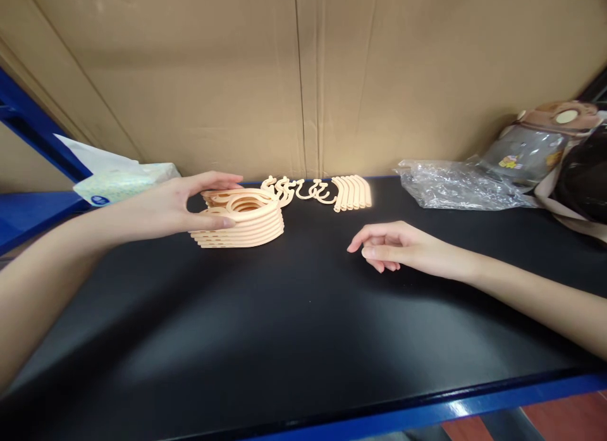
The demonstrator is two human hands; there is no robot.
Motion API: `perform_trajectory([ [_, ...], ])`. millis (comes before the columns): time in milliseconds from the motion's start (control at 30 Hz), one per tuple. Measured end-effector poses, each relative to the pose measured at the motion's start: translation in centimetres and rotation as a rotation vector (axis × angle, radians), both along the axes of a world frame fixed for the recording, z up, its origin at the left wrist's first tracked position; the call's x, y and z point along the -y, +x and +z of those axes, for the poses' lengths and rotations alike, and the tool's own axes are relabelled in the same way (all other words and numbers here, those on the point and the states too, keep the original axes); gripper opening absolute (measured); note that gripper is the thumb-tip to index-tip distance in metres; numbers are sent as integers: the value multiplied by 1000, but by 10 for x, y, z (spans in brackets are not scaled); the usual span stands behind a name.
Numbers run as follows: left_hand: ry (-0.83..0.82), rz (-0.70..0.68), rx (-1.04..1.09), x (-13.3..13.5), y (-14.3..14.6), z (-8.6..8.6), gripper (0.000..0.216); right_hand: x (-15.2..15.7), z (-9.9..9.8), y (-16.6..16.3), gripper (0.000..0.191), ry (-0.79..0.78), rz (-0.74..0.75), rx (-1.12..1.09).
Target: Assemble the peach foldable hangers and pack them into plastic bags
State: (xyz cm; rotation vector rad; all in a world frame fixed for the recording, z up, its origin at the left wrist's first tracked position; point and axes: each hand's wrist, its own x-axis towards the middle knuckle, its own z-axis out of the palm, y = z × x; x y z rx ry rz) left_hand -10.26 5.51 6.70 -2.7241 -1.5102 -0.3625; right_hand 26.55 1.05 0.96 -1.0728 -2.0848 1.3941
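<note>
A neat stack of peach plastic hanger body pieces (251,229) lies left of the middle on the black tabletop. My left hand (190,204) spans the left end of its upper pieces, thumb along the near side and fingers over the far side. Several peach hooks (308,189) lie loose behind the stack, towards the cardboard. Beside them is a row of short curved peach bars (351,193), set side by side. My right hand (389,246) hovers over the table, fingers loosely bent and apart, holding nothing.
Brown cardboard (213,80) walls off the back. A tissue pack (128,181) is at the left. On the right are crumpled clear plastic (459,185), a clear bottle (526,150) with a brown lid, and a dark bag (585,175). A blue edge (455,408) runs along the front.
</note>
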Motion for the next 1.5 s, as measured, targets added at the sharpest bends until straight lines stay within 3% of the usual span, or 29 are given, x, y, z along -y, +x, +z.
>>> perform_trajectory([
  [267, 56, -12, -36, -2, -1, -1, 65, 0, 1, -1, 34, 3, 3, 5],
  [667, -31, 54, 1, -3, -2, -2, 67, 0, 0, 1, 35, 5, 10, 1],
  [867, -14, -24, -19, -5, -7, -1, 70, 0, -1, 0, 34, -5, 7, 0],
  [1500, -145, 97, -19, -5, -14, 6, 97, -1, -2, 3, 30, 8, 17, 7],
])
